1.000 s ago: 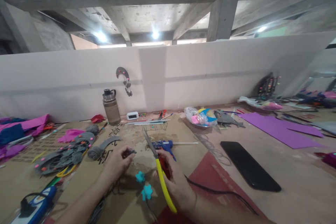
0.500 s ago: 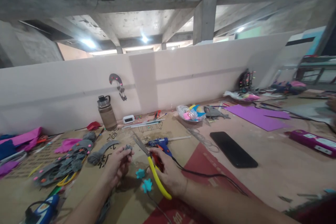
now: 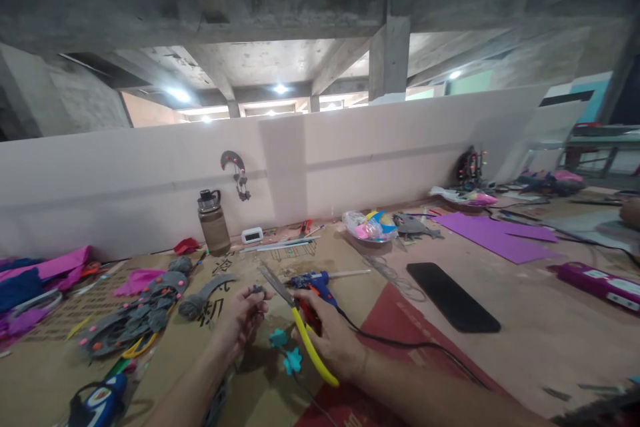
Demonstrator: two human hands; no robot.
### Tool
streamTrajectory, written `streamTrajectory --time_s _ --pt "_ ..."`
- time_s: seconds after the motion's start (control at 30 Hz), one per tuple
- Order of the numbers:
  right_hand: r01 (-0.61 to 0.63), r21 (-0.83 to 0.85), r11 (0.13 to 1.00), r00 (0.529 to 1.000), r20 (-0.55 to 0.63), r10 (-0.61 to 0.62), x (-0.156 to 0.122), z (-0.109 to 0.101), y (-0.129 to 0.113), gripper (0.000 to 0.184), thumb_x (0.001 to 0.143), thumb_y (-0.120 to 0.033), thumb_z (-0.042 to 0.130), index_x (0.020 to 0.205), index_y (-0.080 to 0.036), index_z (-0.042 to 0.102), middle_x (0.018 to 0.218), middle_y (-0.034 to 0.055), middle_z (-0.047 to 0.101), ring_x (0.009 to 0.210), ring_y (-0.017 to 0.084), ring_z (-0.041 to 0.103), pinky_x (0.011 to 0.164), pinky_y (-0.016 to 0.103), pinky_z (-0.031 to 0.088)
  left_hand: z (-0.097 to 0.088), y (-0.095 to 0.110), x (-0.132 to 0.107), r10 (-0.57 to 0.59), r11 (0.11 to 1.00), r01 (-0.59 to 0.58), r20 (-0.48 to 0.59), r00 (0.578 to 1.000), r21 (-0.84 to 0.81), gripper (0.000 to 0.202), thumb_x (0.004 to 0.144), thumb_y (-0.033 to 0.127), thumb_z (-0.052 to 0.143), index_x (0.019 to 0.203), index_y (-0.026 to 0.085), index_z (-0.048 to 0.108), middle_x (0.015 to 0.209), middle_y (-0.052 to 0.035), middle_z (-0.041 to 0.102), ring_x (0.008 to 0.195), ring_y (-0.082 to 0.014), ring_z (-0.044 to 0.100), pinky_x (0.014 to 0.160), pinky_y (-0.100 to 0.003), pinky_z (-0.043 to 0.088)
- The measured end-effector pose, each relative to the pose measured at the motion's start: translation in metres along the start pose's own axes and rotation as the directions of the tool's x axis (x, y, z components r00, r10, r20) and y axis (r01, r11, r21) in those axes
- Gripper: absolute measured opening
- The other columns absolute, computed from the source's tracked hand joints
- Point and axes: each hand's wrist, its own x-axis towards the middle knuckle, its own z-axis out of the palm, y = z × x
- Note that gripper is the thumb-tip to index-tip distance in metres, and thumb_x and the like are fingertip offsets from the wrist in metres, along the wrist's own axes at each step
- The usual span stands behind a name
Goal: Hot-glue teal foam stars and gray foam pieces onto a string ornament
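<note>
A small grey felt-like piece is pinched between the fingertips of my left hand. My right hand grips scissors with yellow and red handles; their blades point up and left, slightly apart, beside the grey piece. Below and between my hands lie turquoise flower-like pieces on a dark cord. A blue glue gun rests on the cardboard just beyond the scissors. To the left of my left hand is a curved grey strip with a rolled end.
A black phone lies to the right, with purple sheets behind it. Several grey crescent pieces sit left. A bottle and a bowl of bagged scraps stand by the white partition. The glue gun's cord runs right.
The view has tilted up and shifted left, so everything sits lower and farther right in it. My hands keep the same hold on the grey piece and the scissors.
</note>
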Motion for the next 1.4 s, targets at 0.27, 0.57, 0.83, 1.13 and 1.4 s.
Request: streamTrajectory --time_s 0.27,0.57,0.83,1.13,1.4 --pt "-0.038 -0.057 0.998 0.999 0.000 0.038 0.0001 -0.0006 0.0000 0.050 0.070 -0.029 0.064 0.116 -0.019 0.050 0.085 0.0011 0.055 0.075 0.015 0.050 0.074 0.030 0.045 0.0039 0.0036 0.0015 -0.009 0.998 0.006 -0.054 0.999 -0.055 0.039 0.065 0.014 0.069 0.099 0.017 0.050 0.073 -0.0007 0.063 0.049 -0.0059 0.053 0.045 -0.016 0.044" --pt "-0.029 0.003 1.000 0.999 0.026 0.029 0.0026 -0.0018 -0.0051 0.048 0.070 -0.028 0.062 0.115 -0.018 0.050 0.091 0.0024 0.057 0.079 0.015 0.051 0.076 0.029 0.044 -0.0013 -0.0004 0.0036 0.002 0.997 -0.003 -0.013 1.000 -0.074 0.048 0.067 0.013 0.069 0.110 0.017 0.047 0.079 -0.0039 0.064 0.053 -0.0070 0.056 0.049 -0.018 0.048" --pt "-0.066 -0.010 0.998 0.998 0.025 0.066 0.0031 0.0004 0.0000 0.047 0.069 -0.027 0.063 0.114 -0.020 0.050 0.077 -0.0020 0.049 0.068 0.012 0.044 0.066 0.025 0.042 0.0018 0.0053 -0.0028 0.048 0.995 -0.048 -0.006 0.999 -0.089 0.040 0.073 0.022 0.066 0.109 0.015 0.050 0.079 -0.0056 0.064 0.057 -0.0076 0.058 0.052 -0.017 0.048" --pt "-0.044 -0.066 0.997 0.998 0.040 0.047 0.0029 -0.0018 -0.0013 0.048 0.070 -0.027 0.063 0.115 -0.019 0.049 0.088 0.0008 0.055 0.077 0.014 0.048 0.075 0.028 0.043 -0.0037 0.0020 0.0027 0.049 0.995 -0.052 -0.037 0.998 -0.083 0.048 0.067 0.013 0.070 0.110 0.016 0.046 0.078 -0.0041 0.064 0.054 -0.0071 0.056 0.050 -0.017 0.047" --pt "-0.040 -0.065 0.997 0.999 0.023 0.042 0.0045 -0.0022 0.0009 0.051 0.068 -0.025 0.065 0.115 -0.020 0.050 0.093 0.0017 0.056 0.082 0.015 0.050 0.076 0.028 0.043 -0.0040 0.0078 0.0012 0.043 0.996 -0.044 -0.015 0.999 -0.077 0.037 0.074 0.018 0.064 0.109 0.014 0.051 0.083 -0.0081 0.065 0.058 -0.0098 0.060 0.051 -0.019 0.049"
